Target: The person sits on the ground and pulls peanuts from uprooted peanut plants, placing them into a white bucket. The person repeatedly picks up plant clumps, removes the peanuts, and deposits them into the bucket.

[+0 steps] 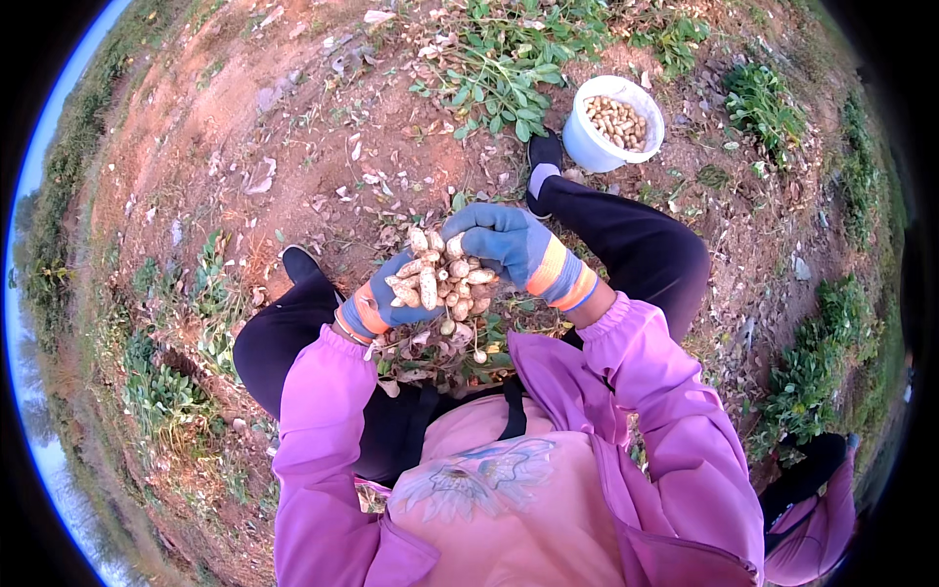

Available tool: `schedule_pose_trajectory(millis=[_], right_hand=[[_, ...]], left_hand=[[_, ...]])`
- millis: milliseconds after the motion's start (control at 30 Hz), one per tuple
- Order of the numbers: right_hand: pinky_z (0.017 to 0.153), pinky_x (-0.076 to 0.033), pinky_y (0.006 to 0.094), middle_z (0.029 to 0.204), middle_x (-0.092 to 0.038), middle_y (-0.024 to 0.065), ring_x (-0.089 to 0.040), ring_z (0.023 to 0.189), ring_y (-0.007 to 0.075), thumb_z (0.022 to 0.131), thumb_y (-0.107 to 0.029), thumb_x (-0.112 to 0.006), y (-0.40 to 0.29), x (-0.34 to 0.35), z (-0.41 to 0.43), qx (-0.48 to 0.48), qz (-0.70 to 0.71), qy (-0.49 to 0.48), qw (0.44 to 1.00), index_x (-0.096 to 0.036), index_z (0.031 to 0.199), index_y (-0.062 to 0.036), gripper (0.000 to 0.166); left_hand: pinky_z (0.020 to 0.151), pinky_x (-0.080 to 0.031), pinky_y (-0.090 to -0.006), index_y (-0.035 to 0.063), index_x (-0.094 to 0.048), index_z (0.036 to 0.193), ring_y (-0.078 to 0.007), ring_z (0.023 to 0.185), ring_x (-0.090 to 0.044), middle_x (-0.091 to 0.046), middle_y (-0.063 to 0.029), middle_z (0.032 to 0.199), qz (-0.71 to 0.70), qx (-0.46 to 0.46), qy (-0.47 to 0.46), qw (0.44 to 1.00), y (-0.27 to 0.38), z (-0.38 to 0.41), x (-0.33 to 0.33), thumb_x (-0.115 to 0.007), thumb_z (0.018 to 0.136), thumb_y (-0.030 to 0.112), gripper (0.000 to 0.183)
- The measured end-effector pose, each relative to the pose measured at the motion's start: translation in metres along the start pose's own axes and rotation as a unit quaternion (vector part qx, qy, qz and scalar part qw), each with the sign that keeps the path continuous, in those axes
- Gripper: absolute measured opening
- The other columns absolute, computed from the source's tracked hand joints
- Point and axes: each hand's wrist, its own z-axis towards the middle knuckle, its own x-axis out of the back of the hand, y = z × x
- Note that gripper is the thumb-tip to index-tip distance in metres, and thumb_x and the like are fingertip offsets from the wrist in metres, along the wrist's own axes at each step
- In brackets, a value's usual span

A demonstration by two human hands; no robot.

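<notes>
Both my hands wear blue-grey work gloves with orange-striped cuffs. My left hand (392, 293) is wrapped around the underside of a cluster of unshelled peanuts (440, 277), with leafy stems hanging below it. From the upper right, my right hand (490, 238) reaches over the cluster, its fingers bent and pinching a peanut at the top. The bunch hides part of both hands' fingers. Beyond my right foot stands a white plastic bucket (598, 158), partly filled with loose peanuts (616, 123).
Uprooted green peanut plants (513, 81) lie beside the bucket. More leafy plants grow at the right (814, 359) and lower left (165, 389). Dry leaves litter the reddish soil. Another person (814, 521) in a purple top is partly visible at lower right.
</notes>
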Motion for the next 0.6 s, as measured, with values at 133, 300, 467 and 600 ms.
schedule_pose_trajectory(millis=[133,300,467,600], right_hand=[[0.079,-0.041,0.0243,0.096,-0.057,0.0050,-0.052,0.090,0.0112,0.081,-0.010,-0.058,-0.002,0.004,0.000,0.084,-0.200,-0.061,0.974,-0.056,0.097,-0.0007,0.019],[0.076,-0.044,0.0271,0.095,-0.056,0.0089,-0.054,0.089,0.0131,0.079,-0.010,-0.060,-0.004,0.004,-0.008,0.148,-0.234,-0.067,0.958,-0.055,0.094,0.0017,0.020],[0.071,-0.046,0.0242,0.089,-0.059,0.0019,-0.055,0.080,0.0088,0.083,-0.007,-0.056,-0.003,0.000,-0.010,-0.046,0.156,0.051,0.985,-0.059,0.095,-0.0028,0.013],[0.069,-0.049,0.0252,0.088,-0.060,0.0027,-0.058,0.077,0.0110,0.083,-0.008,-0.057,0.006,0.003,-0.008,-0.034,0.242,0.087,0.966,-0.058,0.094,-0.0032,0.012]], left_hand=[[0.087,-0.045,-0.0308,0.0032,-0.044,0.122,-0.0181,0.102,-0.054,-0.053,-0.0088,0.116,-0.157,0.059,-0.028,0.985,0.007,-0.001,-0.009,-0.064,0.074,0.003,0.052],[0.085,-0.046,-0.0296,0.0030,-0.043,0.122,-0.0163,0.101,-0.054,-0.054,-0.0080,0.114,-0.188,0.107,-0.034,0.976,-0.026,0.000,0.004,-0.066,0.073,0.001,0.055],[0.087,-0.046,-0.0322,0.0041,-0.036,0.128,-0.0175,0.104,-0.052,-0.051,-0.0080,0.117,-0.371,0.089,0.014,0.924,-0.027,0.002,-0.001,-0.069,0.071,0.002,0.066],[0.089,-0.044,-0.0327,0.0049,-0.033,0.129,-0.0184,0.107,-0.050,-0.049,-0.0082,0.121,-0.232,-0.005,-0.021,0.972,-0.020,0.008,-0.001,-0.068,0.073,0.004,0.066]])
